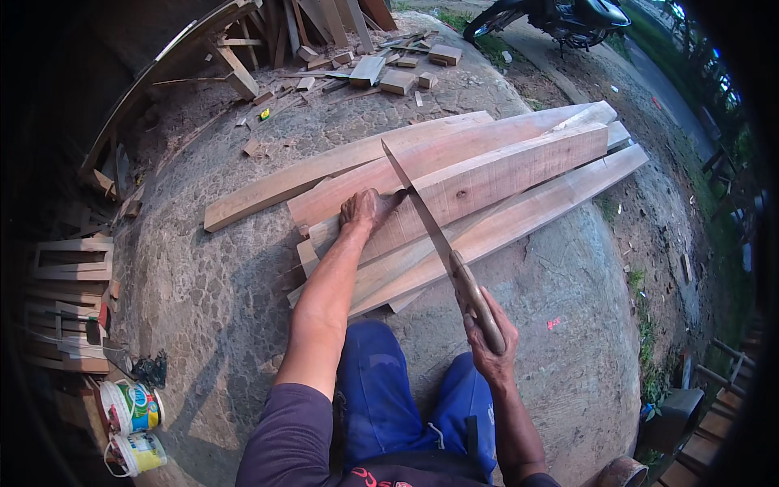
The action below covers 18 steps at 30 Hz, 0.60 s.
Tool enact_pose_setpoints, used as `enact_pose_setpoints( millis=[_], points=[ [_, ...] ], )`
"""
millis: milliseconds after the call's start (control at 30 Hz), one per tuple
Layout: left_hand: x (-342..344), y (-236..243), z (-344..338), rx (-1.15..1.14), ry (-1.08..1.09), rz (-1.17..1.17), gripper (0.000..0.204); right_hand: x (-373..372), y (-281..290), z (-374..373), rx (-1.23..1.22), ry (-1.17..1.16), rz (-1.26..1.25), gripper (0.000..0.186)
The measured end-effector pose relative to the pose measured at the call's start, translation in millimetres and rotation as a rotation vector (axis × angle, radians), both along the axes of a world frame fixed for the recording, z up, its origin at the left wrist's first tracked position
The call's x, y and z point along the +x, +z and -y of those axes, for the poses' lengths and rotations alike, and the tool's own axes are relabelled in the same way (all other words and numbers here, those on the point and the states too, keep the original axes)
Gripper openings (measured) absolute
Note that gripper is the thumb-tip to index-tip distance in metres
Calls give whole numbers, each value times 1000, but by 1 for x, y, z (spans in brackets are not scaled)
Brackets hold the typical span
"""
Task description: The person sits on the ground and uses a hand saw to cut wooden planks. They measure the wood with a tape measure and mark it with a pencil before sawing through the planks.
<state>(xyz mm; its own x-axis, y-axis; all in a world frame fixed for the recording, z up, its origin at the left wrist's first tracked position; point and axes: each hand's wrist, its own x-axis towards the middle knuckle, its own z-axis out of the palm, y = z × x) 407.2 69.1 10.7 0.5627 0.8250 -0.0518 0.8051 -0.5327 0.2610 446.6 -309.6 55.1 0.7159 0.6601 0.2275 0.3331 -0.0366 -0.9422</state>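
My right hand (pixel 495 334) is wrapped round the wooden handle of a handsaw (pixel 424 213). The long, tapering blade points away from me and lies across a thick wooden beam (pixel 519 172) with a dark knot in its side. Left of the blade, my left hand (pixel 362 211) grips the beam near its left end, fingers curled and partly hidden, thumb side toward the saw. Under and beside this beam lie several other boards, among them a reddish plank (pixel 454 148) behind it and a pale plank (pixel 560 195) nearer to me.
Wood offcuts (pixel 398 81) litter the concrete floor (pixel 203 316) at the back, by leaning boards. Two buckets (pixel 134 410) stand at the lower left, near stacked wooden frames (pixel 73 268). A motorcycle (pixel 560 20) is parked at the far right, beyond a dirt strip.
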Motion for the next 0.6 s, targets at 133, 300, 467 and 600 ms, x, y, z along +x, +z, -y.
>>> enact_pose_setpoints(
  millis=[133, 300, 467, 600],
  points=[
    [2, -11, -8, -69, -18, -11, 39, -19, 11, -15, -40, -39, 33, 54],
    [3, -27, -6, 75, -82, 17, 27, -37, 29, -12, -64, -97, -39, 52],
    [2, -28, -9, 95, -77, -19, 26, -40, 31, -6, -48, -101, -12, 52],
    [3, -16, -1, 13, -42, -40, 49, -41, 22, 8, -53, -95, 37, 53]
  ],
)
